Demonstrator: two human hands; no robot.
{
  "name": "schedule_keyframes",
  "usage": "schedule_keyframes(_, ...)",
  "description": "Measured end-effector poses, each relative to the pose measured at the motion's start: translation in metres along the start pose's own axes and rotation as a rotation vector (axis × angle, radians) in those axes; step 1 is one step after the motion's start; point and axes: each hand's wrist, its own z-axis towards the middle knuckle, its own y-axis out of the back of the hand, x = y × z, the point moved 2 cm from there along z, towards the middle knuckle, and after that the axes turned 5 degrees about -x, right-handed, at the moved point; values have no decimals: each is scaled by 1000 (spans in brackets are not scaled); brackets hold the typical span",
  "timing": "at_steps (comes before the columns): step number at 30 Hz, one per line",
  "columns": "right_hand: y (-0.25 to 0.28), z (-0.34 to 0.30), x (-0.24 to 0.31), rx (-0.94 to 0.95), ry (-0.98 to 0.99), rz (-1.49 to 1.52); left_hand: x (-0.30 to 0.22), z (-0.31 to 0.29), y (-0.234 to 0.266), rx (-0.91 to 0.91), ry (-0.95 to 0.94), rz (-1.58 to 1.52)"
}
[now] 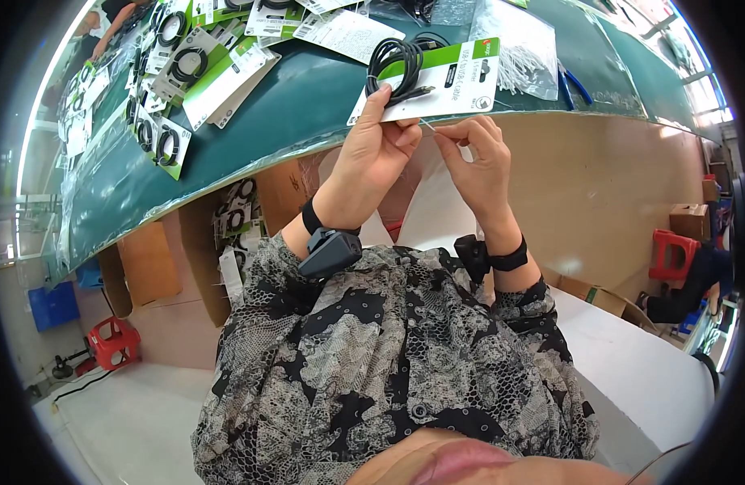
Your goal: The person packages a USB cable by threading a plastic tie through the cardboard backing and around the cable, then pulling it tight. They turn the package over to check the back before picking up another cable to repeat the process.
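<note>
Near the table's front edge, my left hand (371, 158) grips a white and green packaging card (461, 74) by its lower left part, thumb on top. A coiled black cable (376, 63) lies on the card's face, with a plug showing near my thumb. My right hand (479, 162) is closed in a pinch just below the card. Between its thumb and forefinger runs a thin pale tie (428, 126), which reaches up to the card's lower edge beside my left fingers. Where the tie passes behind the card is hidden.
Many carded black cables (191, 65) are heaped on the green table (308, 105) at the left. A clear bag of white cable ties (522, 52) and blue-handled pliers (578, 87) lie right of the card. Other people are at far left and right. Red stools (114, 343) stand on the floor.
</note>
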Motion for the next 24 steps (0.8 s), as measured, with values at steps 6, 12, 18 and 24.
schedule_keyframes(6, -8, -1, 2, 6, -12, 26, 0, -2, -1, -21, 6, -1)
schedule_keyframes(12, -9, -2, 7, 7, -21, 59, -1, -2, 1, 2, 193, -188)
schedule_keyframes(18, 4, 7, 36, -82, 202, -188, -7, -9, -10, 99, 412, -506)
schedule_keyframes(24, 1, 13, 50, -108, 252, -257, -12, -10, -10, 122, 423, -567)
